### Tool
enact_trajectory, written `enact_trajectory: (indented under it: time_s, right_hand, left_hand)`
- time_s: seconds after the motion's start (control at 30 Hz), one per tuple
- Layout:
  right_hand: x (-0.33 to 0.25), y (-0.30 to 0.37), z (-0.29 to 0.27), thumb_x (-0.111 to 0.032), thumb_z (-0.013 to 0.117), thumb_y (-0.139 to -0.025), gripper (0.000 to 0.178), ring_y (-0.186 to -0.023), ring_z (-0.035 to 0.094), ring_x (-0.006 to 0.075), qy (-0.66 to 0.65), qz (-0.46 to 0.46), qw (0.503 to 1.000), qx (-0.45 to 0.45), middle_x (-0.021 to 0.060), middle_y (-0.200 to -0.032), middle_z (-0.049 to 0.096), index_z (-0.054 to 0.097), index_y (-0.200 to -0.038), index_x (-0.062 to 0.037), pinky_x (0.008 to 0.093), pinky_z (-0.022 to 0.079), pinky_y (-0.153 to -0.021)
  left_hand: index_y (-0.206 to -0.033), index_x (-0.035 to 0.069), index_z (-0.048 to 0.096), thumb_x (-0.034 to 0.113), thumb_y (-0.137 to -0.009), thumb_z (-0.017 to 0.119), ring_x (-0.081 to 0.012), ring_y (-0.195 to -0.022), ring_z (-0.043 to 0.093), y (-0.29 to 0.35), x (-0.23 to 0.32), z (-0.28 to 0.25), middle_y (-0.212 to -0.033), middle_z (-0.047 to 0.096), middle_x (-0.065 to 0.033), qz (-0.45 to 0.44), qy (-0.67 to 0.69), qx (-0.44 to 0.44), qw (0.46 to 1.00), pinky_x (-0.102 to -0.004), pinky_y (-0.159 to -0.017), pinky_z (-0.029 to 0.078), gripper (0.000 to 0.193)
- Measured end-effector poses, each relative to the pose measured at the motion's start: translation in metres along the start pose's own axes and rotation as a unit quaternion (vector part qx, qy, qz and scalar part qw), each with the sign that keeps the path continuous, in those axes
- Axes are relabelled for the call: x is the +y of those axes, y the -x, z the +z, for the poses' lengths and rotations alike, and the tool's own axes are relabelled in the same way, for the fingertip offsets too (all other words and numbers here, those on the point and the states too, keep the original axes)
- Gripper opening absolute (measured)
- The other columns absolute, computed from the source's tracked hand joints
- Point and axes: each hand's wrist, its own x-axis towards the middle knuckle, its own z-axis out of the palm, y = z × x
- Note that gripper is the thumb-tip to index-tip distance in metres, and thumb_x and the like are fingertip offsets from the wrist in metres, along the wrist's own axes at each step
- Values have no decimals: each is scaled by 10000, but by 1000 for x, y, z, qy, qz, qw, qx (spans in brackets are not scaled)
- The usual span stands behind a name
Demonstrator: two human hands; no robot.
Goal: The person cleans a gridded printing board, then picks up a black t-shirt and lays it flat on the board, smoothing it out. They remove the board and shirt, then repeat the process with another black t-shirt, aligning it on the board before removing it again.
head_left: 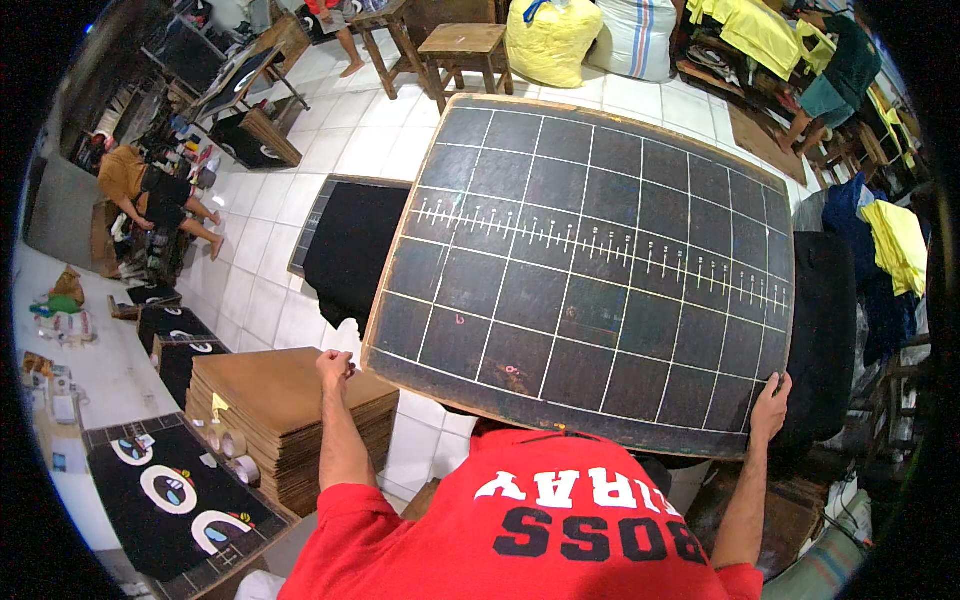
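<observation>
Sheets point(270, 378), brown and stacked, lie left of the left hand point(338, 367), its fingers curled just beside the gridded board's point(595, 320) near-left corner; whether they pinch anything, I cannot tell. The dark board spans rightward to the right hand point(770, 408), which grasps its near-right edge.

White tile floor point(250, 240): far mid, stool point(462, 40); yellow bag point(555, 42) & striped sack point(634, 40) to its R. White tbl point(50, 265), L side, w/ misc. small items point(64, 408) on top.
</observation>
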Motion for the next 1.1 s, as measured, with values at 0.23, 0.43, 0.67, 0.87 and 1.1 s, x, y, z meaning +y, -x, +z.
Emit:
enact_trajectory:
  time_s: [0.23,0.43,0.67,0.87,1.1]
  right_hand:
    - [-2,-4,5,-574,421,-1088,571,-1156,678,465,8,-4,1000,22,211,-1277,725,499,-1525,-215,533,521,-941]
    - [8,-8,4,-576,430,-1087,615,-1248,638,458,-20,-9,1000,-1,213,-1389,671,476,-1559,-184,502,497,-1013]
    - [37,-47,13,-472,397,-1130,606,-1392,541,396,-190,-78,977,-50,220,-1493,595,527,-1517,-24,425,413,-1139]
    - [-60,53,7,-296,647,-1031,487,-1311,562,400,-6,-224,954,199,219,-1388,628,601,-1444,-43,504,407,-1141]
    - [-278,237,30,-133,786,-893,74,-941,651,294,-259,-401,877,-58,99,-927,728,766,-942,-81,402,504,-875]
  left_hand:
    - [-1078,-34,683,81,-862,823,-141,-608,624,37,49,-4,-771,660,-59,80,125,93,985,-263,-505,508,283]
    - [-1266,47,730,187,-906,766,-381,-1280,593,139,167,42,-1331,690,-178,518,-137,115,836,-474,-1122,433,387]
    - [-1579,-14,426,481,-1028,605,-354,-1569,321,200,211,122,-1672,386,-188,607,-316,-121,720,-539,-1286,216,761]
    - [-1587,72,459,502,-1040,568,-345,-1559,339,140,233,126,-1667,416,-130,609,-340,-89,711,-566,-1277,224,704]
    - [-1641,132,377,423,-1067,549,-421,-1507,403,94,216,99,-1657,390,-225,513,-296,-93,800,-582,-1212,334,666]
